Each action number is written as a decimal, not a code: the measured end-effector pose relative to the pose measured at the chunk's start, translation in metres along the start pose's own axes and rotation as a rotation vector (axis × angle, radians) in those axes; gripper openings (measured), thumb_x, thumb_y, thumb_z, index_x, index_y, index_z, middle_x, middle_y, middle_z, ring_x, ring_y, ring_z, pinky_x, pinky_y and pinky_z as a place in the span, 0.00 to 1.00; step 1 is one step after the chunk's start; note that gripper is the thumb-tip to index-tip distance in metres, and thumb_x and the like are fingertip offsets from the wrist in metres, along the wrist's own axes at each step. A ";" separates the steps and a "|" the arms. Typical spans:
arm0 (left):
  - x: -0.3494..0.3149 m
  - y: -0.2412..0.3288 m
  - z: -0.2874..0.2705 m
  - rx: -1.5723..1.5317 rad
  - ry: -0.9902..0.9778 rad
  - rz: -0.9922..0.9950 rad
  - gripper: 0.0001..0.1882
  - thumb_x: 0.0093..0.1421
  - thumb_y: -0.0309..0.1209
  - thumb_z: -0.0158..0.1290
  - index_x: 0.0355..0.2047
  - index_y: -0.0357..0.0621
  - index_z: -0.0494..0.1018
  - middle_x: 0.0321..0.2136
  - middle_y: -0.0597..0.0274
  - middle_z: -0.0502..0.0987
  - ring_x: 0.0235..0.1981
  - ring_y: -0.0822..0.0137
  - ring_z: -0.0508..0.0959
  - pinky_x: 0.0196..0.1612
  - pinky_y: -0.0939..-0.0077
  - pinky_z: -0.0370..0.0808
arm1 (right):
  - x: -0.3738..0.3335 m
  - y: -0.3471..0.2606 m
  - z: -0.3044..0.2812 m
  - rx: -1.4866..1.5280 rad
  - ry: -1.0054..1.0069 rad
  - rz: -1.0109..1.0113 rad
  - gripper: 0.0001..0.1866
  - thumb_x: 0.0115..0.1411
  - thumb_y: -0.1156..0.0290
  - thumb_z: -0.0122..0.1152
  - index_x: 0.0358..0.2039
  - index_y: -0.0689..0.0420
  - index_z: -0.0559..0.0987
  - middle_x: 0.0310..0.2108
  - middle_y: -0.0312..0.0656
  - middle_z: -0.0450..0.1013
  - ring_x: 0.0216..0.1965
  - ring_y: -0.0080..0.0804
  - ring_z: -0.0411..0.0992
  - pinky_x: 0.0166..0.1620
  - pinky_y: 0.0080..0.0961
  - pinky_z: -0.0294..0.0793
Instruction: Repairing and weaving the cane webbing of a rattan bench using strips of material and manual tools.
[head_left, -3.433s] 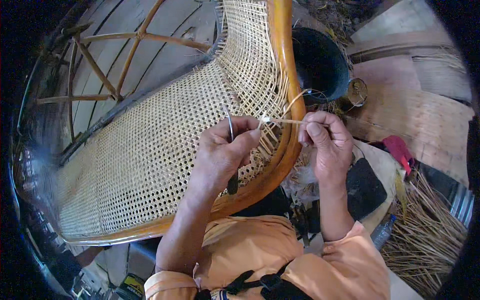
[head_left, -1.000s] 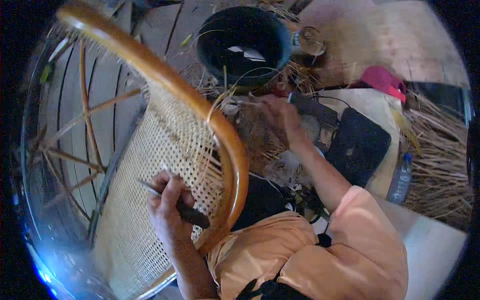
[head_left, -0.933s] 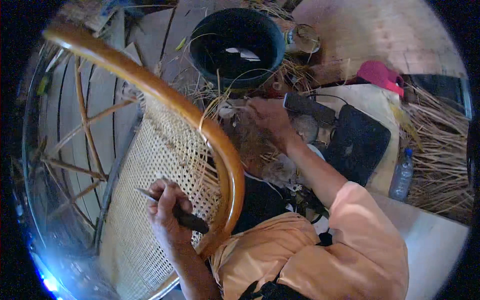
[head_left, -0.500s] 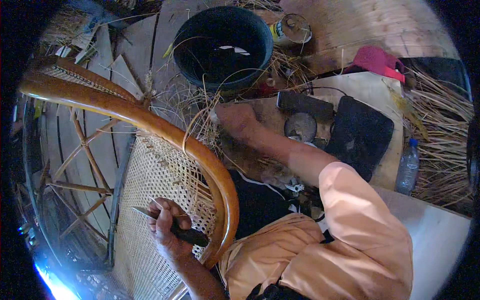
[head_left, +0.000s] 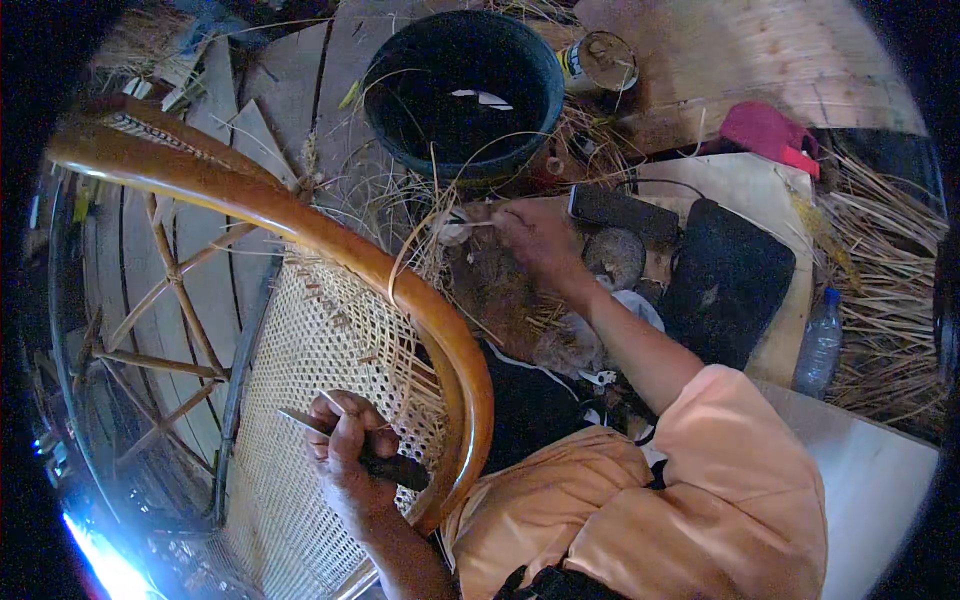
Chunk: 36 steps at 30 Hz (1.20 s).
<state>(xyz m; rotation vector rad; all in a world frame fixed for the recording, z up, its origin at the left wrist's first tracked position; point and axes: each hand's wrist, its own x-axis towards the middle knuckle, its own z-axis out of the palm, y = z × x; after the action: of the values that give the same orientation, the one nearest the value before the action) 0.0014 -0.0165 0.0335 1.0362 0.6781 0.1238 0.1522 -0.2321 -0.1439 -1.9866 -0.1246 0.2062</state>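
On the left, my left hand [head_left: 350,440] is closed around a knife [head_left: 400,470] with a dark handle, its blade pointing left. A thin pale strip sticks up between the same fingers. This hand is over the woven cane panel [head_left: 300,370] of a chair with a curved, glossy brown frame [head_left: 440,330]. My right hand [head_left: 540,240], slightly blurred, reaches over a worn brown board. Its fingers pinch a thin pale stick [head_left: 480,223], whose far end is at a small whitish lump [head_left: 455,230]. Loose cane ends stick out beside the frame's inner edge.
A dark bucket [head_left: 550,100] and a tin can [head_left: 605,62] stand at the back. Nearby lie a round stone [head_left: 614,257], a dark block [head_left: 620,215], a black pad [head_left: 730,280], a red cap [head_left: 770,138] and a plastic bottle [head_left: 819,345]. Cane strips [head_left: 890,290] are piled at right.
My right hand has drawn back to the right, and the thin pale stick now shows in its fingers. My left hand keeps its hold on the knife. The whole view has shifted slightly.
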 end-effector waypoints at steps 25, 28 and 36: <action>-0.005 0.020 0.002 0.197 -0.096 -0.108 0.07 0.56 0.27 0.53 0.35 0.38 0.72 0.20 0.74 0.69 0.18 0.84 0.64 0.20 0.88 0.62 | -0.051 -0.188 -0.023 0.305 -0.398 -0.250 0.06 0.56 0.75 0.58 0.35 0.61 0.75 0.27 0.37 0.74 0.25 0.17 0.70 0.29 0.13 0.69; -0.006 0.020 0.002 0.172 -0.087 -0.103 0.08 0.56 0.27 0.53 0.35 0.37 0.72 0.20 0.73 0.70 0.18 0.84 0.64 0.20 0.89 0.62 | -0.051 -0.183 -0.022 0.205 -0.318 -0.296 0.06 0.56 0.75 0.58 0.34 0.62 0.75 0.27 0.38 0.74 0.26 0.19 0.71 0.30 0.14 0.69; -0.006 0.018 0.000 0.193 -0.095 -0.106 0.08 0.55 0.27 0.53 0.36 0.38 0.73 0.23 0.74 0.72 0.19 0.85 0.65 0.21 0.90 0.62 | -0.050 -0.181 -0.022 0.198 -0.333 -0.343 0.06 0.55 0.78 0.58 0.34 0.61 0.75 0.30 0.39 0.74 0.29 0.22 0.72 0.34 0.16 0.71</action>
<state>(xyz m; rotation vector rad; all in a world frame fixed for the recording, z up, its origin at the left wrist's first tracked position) 0.0008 -0.0095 0.0508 1.1808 0.6663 -0.0846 0.1085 -0.1862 0.0342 -1.6904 -0.6294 0.3115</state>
